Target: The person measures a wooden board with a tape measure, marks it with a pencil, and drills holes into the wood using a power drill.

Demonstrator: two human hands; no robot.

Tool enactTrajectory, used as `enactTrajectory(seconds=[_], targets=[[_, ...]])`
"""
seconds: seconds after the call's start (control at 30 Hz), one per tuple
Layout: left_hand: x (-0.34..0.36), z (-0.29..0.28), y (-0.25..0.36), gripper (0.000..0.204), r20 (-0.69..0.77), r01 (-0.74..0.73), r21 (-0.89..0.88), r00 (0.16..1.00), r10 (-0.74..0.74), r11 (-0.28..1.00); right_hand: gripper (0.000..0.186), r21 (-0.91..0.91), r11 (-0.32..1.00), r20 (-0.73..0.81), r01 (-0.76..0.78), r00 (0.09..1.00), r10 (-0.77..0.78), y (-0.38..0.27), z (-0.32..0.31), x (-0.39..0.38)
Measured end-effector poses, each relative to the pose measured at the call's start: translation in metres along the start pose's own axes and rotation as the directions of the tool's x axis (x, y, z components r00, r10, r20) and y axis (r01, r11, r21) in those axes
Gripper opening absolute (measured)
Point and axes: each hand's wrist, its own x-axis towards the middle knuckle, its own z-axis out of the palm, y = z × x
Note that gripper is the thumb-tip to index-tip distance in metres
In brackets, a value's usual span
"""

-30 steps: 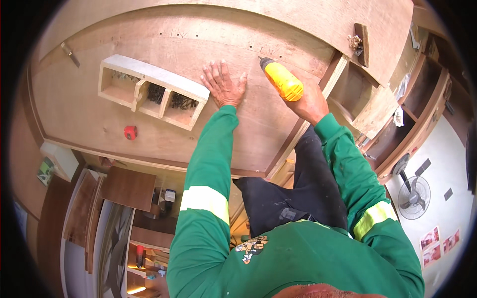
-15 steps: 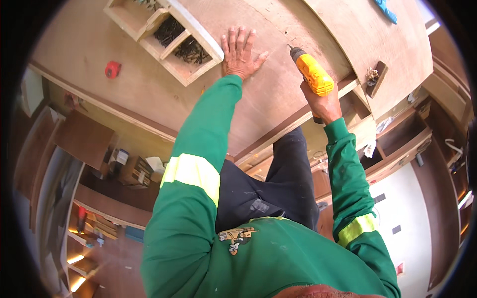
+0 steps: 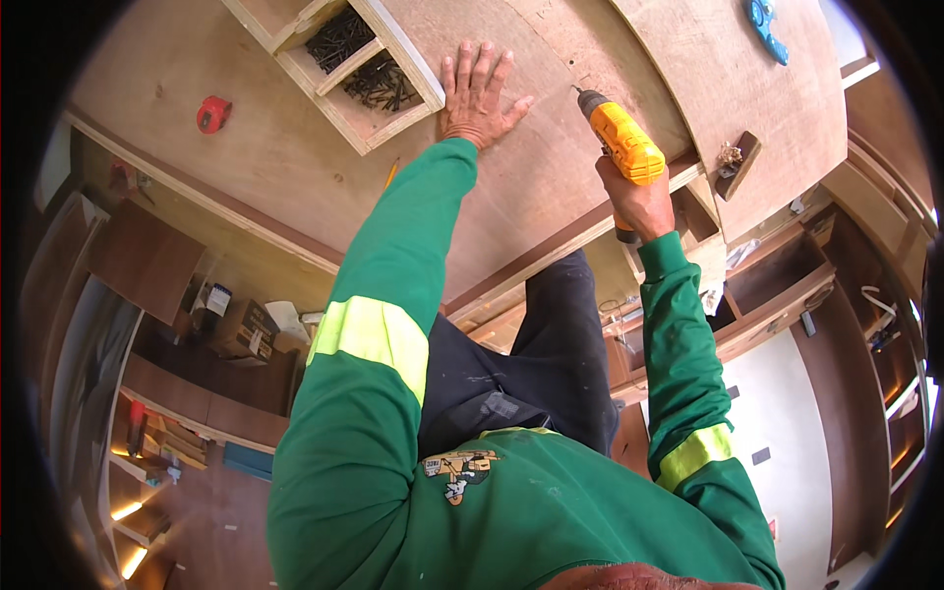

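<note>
While right hand (image 3: 639, 202) grips drill (image 3: 626, 141), chuck (image 3: 591, 102) points forward-left, long axis diagonal.

The upper edge is cropping the wooden box (image 3: 411, 54), while the right hand (image 3: 643, 201) is hiding most of the grip of the yellow drill (image 3: 627, 144).

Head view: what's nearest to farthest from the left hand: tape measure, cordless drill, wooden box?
1. Compartmented wooden box: immediately left of the left hand.
2. Cordless drill: right of that hand, in the right hand.
3. Red tape measure: far left, beyond the box.
</note>
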Motion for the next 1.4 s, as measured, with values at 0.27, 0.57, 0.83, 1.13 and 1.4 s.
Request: enactTrajectory(seconds=[0.27, 0.57, 0.83, 1.13, 1.4], targets=[[-0.001, -0.001, -0.001, 0.086, 0.001, -0.006, -0.003, 1.0, 0.006, 1.0, 0.026, 0.029, 0.999, -0.004, -0.023, 1.0, 0.023, 0.005, 0.007, -0.002], [-0.001, 0.001, -0.001, 0.084, -0.001, 0.002, -0.03, 1.0, -0.002, 1.0, 0.026, 0.021, 1.0, -0.008, 0.006, 1.0, -0.006, 0.013, 0.006, 0.003], [0.0, 0.0, -0.002, 0.085, 0.004, 0.01, -0.032, 1.0, -0.01, 0.999, 0.027, -0.046, 0.99, -0.055, 0.134, 0.989, -0.137, 0.008, 0.004, -0.001], [-0.001, 0.002, 0.0, 0.085, -0.034, -0.003, -0.048, 0.999, 0.002, 0.999, 0.027, -0.05, 0.991, -0.079, 0.122, 0.989, -0.126, 0.005, 0.01, -0.005], [-0.002, 0.004, -0.001, 0.084, -0.029, 0.01, -0.047, 1.0, -0.011, 0.999, 0.033, -0.012, 0.995, -0.101, 0.103, 0.99, -0.104, 0.002, 0.005, -0.015]])
